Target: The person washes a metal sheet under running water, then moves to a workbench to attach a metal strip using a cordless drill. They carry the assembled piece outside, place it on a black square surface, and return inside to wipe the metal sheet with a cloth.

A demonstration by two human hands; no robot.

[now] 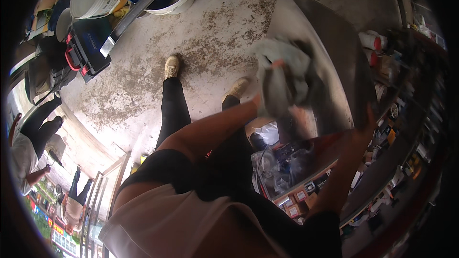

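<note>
Head view: left hand (275,74) clenched on crumpled grey cloth (282,74), pressed to large dark metal sheet (334,52) at two o'clock; right hand (366,119) gripping its lower edge. Risk: sheet slipping, sharp edge cutting fingers.

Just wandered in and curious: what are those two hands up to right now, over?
Left hand clutching grey cloth, pressed on metal sheet. Right hand gripping the sheet's lower edge. Nothing between hands and sheet.
</note>
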